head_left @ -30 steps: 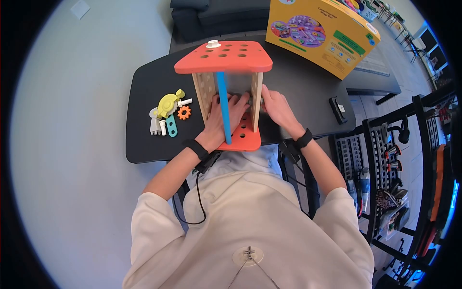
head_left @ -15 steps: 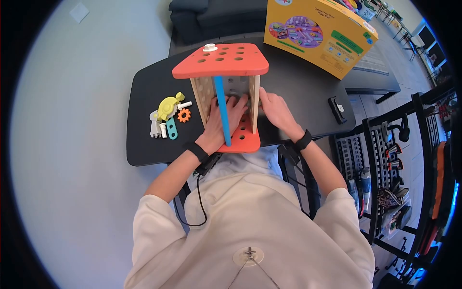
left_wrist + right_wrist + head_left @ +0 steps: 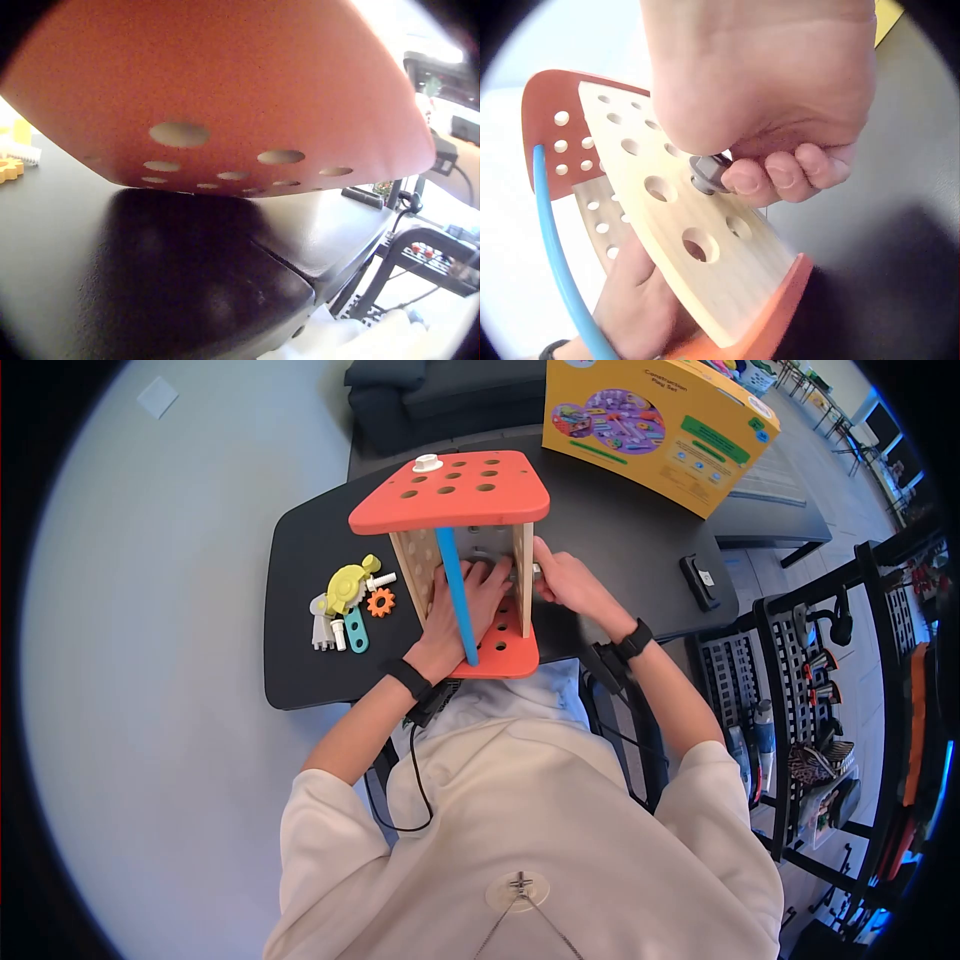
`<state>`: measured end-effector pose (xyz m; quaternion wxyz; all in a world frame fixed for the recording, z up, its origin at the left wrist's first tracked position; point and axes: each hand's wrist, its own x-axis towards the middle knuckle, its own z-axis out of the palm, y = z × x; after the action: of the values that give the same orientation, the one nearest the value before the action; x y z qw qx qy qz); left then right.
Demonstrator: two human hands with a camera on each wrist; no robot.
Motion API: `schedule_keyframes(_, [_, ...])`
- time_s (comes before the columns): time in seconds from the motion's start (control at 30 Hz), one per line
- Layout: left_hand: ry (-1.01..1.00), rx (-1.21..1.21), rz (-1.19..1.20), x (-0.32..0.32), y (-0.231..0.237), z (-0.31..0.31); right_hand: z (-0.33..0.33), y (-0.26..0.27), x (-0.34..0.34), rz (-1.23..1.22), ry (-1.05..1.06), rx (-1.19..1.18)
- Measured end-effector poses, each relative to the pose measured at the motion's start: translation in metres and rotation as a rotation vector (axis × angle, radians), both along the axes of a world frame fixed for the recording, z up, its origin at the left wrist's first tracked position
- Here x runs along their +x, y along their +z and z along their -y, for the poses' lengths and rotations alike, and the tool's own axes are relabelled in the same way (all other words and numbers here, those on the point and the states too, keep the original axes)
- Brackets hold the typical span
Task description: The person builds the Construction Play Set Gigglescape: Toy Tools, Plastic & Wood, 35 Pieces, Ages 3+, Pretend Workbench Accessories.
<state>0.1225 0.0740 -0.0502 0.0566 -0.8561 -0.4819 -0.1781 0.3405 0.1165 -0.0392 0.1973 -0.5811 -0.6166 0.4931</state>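
A box-like frame has a red top board (image 3: 455,500), a red base (image 3: 515,658), perforated wooden sides and a blue rod (image 3: 456,600) at its front. My right hand (image 3: 578,585) is outside the right wooden panel (image 3: 660,225). Its curled fingers (image 3: 784,176) pinch a grey bolt (image 3: 709,172) whose head stands at a hole there. Inside the frame, behind the rod, my left hand (image 3: 462,605) reaches toward that same panel; its fingertips are partly hidden and its grip is unclear. The left wrist view shows a red board (image 3: 225,82) with holes.
Left of the frame on the black table (image 3: 300,570) lie a yellow piece (image 3: 347,588), an orange gear (image 3: 380,602), a teal strip (image 3: 356,630), a grey piece and white bolts. A yellow box (image 3: 650,430) stands behind; a black device (image 3: 699,582) lies at the right.
The frame has shifted slightly left in the head view. My right fingers have moved a little off the panel, and the grey bolt head now shows between them and the wood.
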Motion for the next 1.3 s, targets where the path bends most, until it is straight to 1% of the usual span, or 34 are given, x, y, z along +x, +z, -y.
schedule_keyframes(0.03, [0.0, 0.004, -0.002, 0.0, 0.0, 0.0, 0.005, -0.002, 0.0, 0.004, 0.003, 0.0])
schedule_keyframes(0.1, [0.0, 0.003, 0.002, 0.001, -0.002, 0.001, 0.021, -0.011, 0.001, -0.097, -0.038, 0.409])
schedule_keyframes(0.13, [0.001, 0.002, 0.007, 0.001, -0.002, 0.0, 0.025, -0.01, 0.0, -0.095, -0.039, 0.407])
schedule_keyframes(0.2, [-0.002, -0.002, 0.007, 0.001, -0.003, -0.001, 0.031, -0.009, -0.007, -0.157, -0.069, 0.528])
schedule_keyframes(0.23, [-0.007, 0.01, 0.013, 0.0, -0.004, -0.001, 0.031, -0.012, -0.011, -0.16, -0.073, 0.528])
schedule_keyframes(0.3, [-0.016, 0.026, 0.018, 0.0, -0.004, -0.003, 0.023, -0.022, -0.016, -0.02, -0.116, 0.538])
schedule_keyframes(0.33, [-0.01, 0.015, 0.017, 0.0, -0.004, -0.003, 0.015, -0.029, -0.015, -0.022, -0.119, 0.541])
schedule_keyframes(0.4, [-0.002, 0.003, 0.015, 0.0, -0.002, -0.002, -0.002, -0.041, -0.014, 0.197, 0.039, 0.605])
schedule_keyframes(0.43, [-0.007, 0.001, 0.018, 0.0, -0.001, -0.001, -0.006, -0.037, -0.014, 0.195, 0.039, 0.605])
schedule_keyframes(0.5, [-0.015, -0.004, 0.021, 0.0, -0.001, 0.0, -0.01, -0.029, -0.011, 0.032, 0.118, 0.312])
schedule_keyframes(0.53, [-0.012, 0.002, 0.014, 0.0, -0.001, 0.0, -0.008, -0.023, -0.009, 0.032, 0.116, 0.311])
schedule_keyframes(0.6, [-0.007, 0.009, 0.01, 0.0, -0.002, 0.0, -0.005, -0.01, -0.004, -0.032, 0.039, -0.027])
schedule_keyframes(0.63, [-0.01, 0.014, 0.009, 0.0, -0.001, 0.0, 0.003, -0.003, -0.006, -0.031, 0.042, -0.027])
schedule_keyframes(0.7, [-0.01, 0.017, 0.012, 0.0, -0.002, 0.001, 0.027, 0.005, -0.009, 0.024, -0.12, 0.374])
schedule_keyframes(0.73, [-0.006, 0.026, 0.004, 0.0, -0.004, 0.0, 0.03, 0.002, -0.012, 0.027, -0.12, 0.373])
schedule_keyframes(0.8, [-0.006, 0.034, -0.005, 0.001, -0.006, -0.001, 0.034, -0.007, -0.018, -0.058, -0.149, 0.579])
schedule_keyframes(0.83, [-0.008, 0.02, 0.006, 0.001, -0.005, -0.001, 0.034, -0.008, -0.019, -0.058, -0.151, 0.578])
schedule_keyframes(0.9, [-0.005, 0.011, 0.015, 0.0, -0.003, -0.001, 0.025, -0.008, -0.021, 0.051, -0.148, 0.539])
schedule_keyframes(0.93, [-0.006, 0.023, 0.006, 0.0, -0.003, -0.001, 0.018, -0.014, -0.022, 0.048, -0.147, 0.543])
schedule_keyframes(1.0, [-0.007, 0.037, 0.0, 0.0, -0.003, -0.002, 0.001, -0.029, -0.022, 0.159, -0.053, 0.53])
schedule_keyframes(1.03, [-0.006, 0.038, 0.005, 0.0, -0.003, -0.003, -0.005, -0.026, -0.02, 0.159, -0.054, 0.531])
schedule_keyframes(1.1, [-0.009, 0.036, 0.01, 0.0, -0.005, -0.001, -0.012, -0.021, -0.014, -0.239, -0.03, -0.097])
schedule_keyframes(1.13, [-0.01, 0.025, 0.009, 0.0, -0.003, -0.001, -0.008, -0.014, -0.012, -0.241, -0.036, -0.098])
schedule_keyframes(1.2, [-0.014, 0.016, 0.007, 0.0, 0.0, -0.001, 0.004, -0.001, -0.008, -0.06, -0.074, 0.011])
schedule_keyframes(1.23, [-0.015, 0.018, 0.01, 0.0, 0.0, 0.0, 0.009, -0.002, -0.009, -0.06, -0.076, 0.01])
schedule_keyframes(1.3, [-0.016, 0.017, 0.017, 0.001, -0.001, 0.0, 0.022, -0.006, -0.012, -0.089, -0.119, 0.468])
